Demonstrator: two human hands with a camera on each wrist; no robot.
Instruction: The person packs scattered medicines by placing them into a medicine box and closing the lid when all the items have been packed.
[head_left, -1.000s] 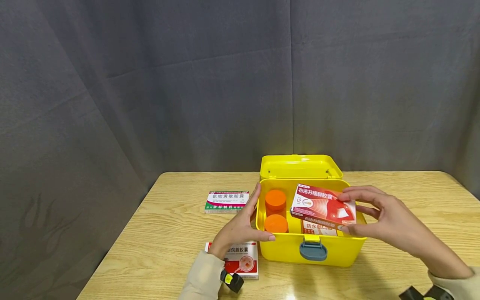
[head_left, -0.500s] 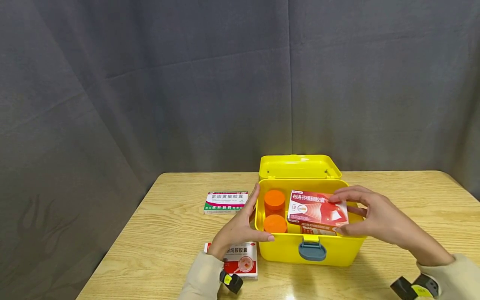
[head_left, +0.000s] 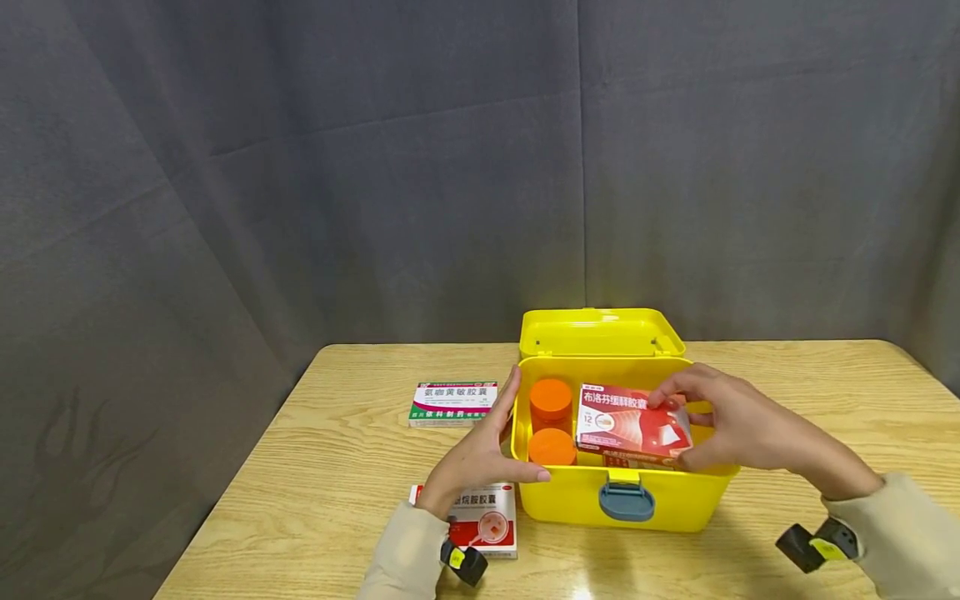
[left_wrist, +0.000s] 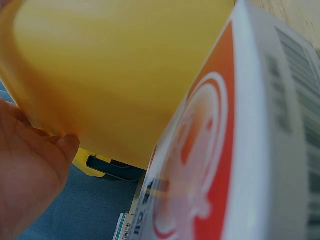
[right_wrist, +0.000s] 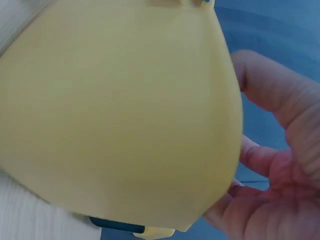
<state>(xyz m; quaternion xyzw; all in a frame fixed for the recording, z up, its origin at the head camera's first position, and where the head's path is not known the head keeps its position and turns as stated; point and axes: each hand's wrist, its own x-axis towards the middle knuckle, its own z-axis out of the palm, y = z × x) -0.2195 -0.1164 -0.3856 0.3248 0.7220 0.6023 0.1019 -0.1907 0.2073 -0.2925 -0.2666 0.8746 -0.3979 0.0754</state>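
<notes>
In the head view my right hand [head_left: 750, 427] pinches a red-and-white medicine box [head_left: 618, 418] between thumb and fingers. That carton lies slightly tilted inside the yellow storage box [head_left: 551, 500], above another carton that it mostly covers. My left hand [head_left: 474, 457] rests on the storage box's left rim, its thumb stretched toward the front wall and its fingers along the side. Two orange-lidded bottles [head_left: 551, 400] stand in the left part of the box. The right wrist view shows my right hand [right_wrist: 280, 165] reaching over the rim; the yellow wall hides the carton there.
The yellow lid [head_left: 603, 333] is swung back behind the box, and a grey latch [head_left: 627, 502] hangs at its front. On the wooden table [head_left: 315, 500], a green-and-white medicine box [head_left: 452, 403] and a red-and-white capsule box [head_left: 487, 525] lie to the left, the latter partly under my left wrist.
My right hand has moved left and lowered the red-and-white medicine box deeper into the yellow box, turning it more level. My left hand has stayed in place.
</notes>
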